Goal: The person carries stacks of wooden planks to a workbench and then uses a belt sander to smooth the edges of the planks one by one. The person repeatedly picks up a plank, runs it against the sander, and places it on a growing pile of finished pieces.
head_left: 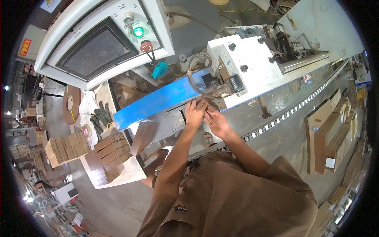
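Note:
My left hand (196, 113) is at the front edge of a white machine (254, 59), its fingers bent together beside the end of a long blue cover (158, 98). Whatever those fingers grip is too small or hidden to make out. Close against it, my right hand (218, 124) has its fingers stretched toward the left fingertips and slightly apart, with nothing visible in them. Just beyond the hands sit a small black counter with a digital display (237, 83) and a looped clear hose (192, 81). A grey metal plate (167, 125) runs below the blue cover.
A control panel (98, 49) with a dark screen, green lit button and red emergency stop (146, 46) stands at far left. Stacked brown cardboard pieces (110, 156) lie on a white board at left, near dark gloves (103, 115). More cardboard (331, 130) is at right.

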Motion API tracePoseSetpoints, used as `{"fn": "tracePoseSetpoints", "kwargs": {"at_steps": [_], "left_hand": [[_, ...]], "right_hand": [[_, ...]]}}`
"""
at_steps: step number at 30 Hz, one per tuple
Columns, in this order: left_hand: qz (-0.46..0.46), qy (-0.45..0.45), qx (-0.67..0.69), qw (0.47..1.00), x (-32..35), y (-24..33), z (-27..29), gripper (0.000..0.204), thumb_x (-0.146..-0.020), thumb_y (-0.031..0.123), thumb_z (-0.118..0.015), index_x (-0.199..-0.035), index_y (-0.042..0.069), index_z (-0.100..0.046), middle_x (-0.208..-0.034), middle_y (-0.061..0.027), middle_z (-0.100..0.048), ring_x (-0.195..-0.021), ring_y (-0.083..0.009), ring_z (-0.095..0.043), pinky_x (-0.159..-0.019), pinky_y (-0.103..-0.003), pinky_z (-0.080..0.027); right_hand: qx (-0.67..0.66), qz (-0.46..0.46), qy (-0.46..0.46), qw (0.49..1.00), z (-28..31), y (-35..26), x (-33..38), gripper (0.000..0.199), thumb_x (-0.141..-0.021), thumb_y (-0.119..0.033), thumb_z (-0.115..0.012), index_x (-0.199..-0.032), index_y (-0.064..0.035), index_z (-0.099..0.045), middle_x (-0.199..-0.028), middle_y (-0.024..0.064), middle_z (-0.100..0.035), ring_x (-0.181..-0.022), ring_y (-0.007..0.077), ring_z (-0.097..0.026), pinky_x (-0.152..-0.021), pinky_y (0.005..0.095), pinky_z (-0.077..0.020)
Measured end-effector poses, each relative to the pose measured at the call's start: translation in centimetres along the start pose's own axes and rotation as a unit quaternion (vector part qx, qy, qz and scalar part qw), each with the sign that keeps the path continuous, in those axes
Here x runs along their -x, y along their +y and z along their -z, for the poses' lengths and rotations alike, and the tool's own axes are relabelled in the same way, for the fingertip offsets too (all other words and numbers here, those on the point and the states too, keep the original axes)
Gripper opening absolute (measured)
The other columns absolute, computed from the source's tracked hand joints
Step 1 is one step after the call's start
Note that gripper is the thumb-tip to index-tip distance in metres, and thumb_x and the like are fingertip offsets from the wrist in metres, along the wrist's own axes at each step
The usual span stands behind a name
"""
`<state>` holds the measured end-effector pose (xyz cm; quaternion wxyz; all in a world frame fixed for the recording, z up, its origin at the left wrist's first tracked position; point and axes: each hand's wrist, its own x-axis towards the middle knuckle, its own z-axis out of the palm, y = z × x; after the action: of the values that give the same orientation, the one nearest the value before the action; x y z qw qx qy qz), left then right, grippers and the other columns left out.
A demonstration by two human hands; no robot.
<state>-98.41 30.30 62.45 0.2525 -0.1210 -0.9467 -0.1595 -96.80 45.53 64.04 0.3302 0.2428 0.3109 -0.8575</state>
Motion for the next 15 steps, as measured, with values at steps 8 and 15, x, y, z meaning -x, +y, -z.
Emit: {"fn": "tracePoseSetpoints", "kwargs": {"at_steps": [8,15], "left_hand": [[0.127,0.060,-0.044,0.989,1.9,-0.6,1.2,0.026,-0.082,0.012,-0.067,-0.106,0.015,-0.076,-0.101,-0.0009,-0.074,-0.091,-0.0224,-0.062,-0.086,-0.040,-0.045],[0.253,0.114,-0.151,0.949,7.1,-2.9,17.6,0.017,-0.090,0.014,-0.075,-0.106,0.013,-0.078,-0.094,-0.0042,-0.073,-0.094,-0.0255,-0.060,-0.096,-0.047,-0.037]], "right_hand": [[0.077,-0.050,0.021,0.996,-0.9,-1.4,4.5,0.058,-0.098,-0.032,-0.058,-0.150,-0.0106,-0.044,-0.158,0.0054,-0.042,-0.144,0.0251,-0.038,-0.125,0.0439,-0.0217],[0.017,-0.076,0.001,0.997,1.2,1.6,3.5,0.044,-0.096,-0.025,-0.062,-0.137,-0.0100,-0.055,-0.142,0.0063,-0.054,-0.126,0.0245,-0.053,-0.113,0.0396,-0.0387]]}}
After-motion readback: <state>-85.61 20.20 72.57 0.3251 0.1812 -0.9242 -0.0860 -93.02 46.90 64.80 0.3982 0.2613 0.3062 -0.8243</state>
